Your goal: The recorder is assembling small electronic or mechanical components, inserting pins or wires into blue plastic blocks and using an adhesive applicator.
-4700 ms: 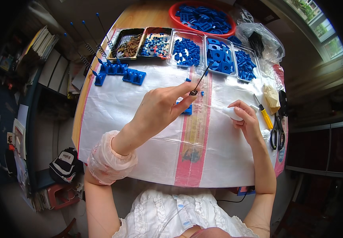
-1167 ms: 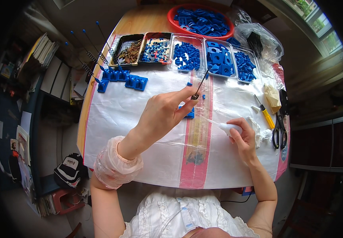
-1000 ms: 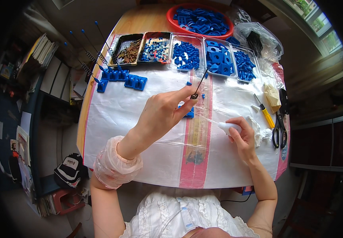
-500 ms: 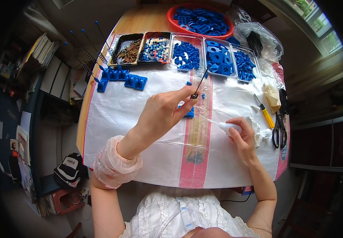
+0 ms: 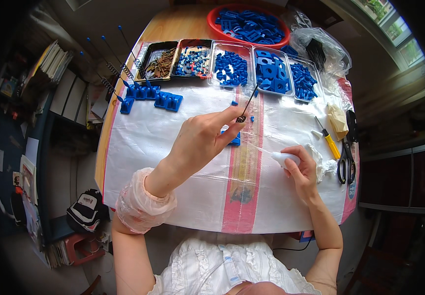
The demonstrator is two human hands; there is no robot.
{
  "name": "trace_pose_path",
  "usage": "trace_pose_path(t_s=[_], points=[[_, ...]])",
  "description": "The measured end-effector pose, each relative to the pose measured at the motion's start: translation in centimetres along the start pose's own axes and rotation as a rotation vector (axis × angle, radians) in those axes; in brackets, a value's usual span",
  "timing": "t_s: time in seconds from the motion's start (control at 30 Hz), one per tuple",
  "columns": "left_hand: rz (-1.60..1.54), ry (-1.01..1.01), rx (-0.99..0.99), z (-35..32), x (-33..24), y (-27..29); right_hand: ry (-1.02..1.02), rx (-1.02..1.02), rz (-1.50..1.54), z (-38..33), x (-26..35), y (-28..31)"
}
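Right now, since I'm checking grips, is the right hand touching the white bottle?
Touching: the head view shows the right hand curled around the white bottle, gripping its body.

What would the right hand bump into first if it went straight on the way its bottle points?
Probably the blue block by the left hand: the white bottle in the right hand points that way. Depth is hard to judge, so it might pass above instead.
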State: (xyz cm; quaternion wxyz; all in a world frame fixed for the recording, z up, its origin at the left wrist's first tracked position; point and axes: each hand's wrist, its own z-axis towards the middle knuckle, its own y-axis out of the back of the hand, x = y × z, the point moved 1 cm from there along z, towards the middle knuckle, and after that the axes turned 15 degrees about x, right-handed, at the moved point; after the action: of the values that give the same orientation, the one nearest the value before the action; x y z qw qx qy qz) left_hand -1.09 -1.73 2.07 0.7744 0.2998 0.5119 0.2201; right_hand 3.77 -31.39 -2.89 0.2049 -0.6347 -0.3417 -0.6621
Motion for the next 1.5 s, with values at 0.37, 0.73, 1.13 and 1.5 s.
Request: trace_pose_path(t_s=[0.37,0.73,1.13,1.5], points=[[0.006,0.008,0.010,0.03,-0.08,0.05,0.007,-0.011,0.022,-0.09,0.34,-0.21],[-0.006,0.002,0.006,0.03,-0.02,0.05,0.027,-0.017,0.090,-0.09,0.32,-0.04],[-0.009,0.003,0.003,0.09,-0.09,0.00,0.012,-0.031,0.077,-0.03,0.47,-0.09],[0.005,-0.001,0.010,0.03,0.03,-0.03,-0.019,-0.003,0.066,-0.08,0.46,0.21]])
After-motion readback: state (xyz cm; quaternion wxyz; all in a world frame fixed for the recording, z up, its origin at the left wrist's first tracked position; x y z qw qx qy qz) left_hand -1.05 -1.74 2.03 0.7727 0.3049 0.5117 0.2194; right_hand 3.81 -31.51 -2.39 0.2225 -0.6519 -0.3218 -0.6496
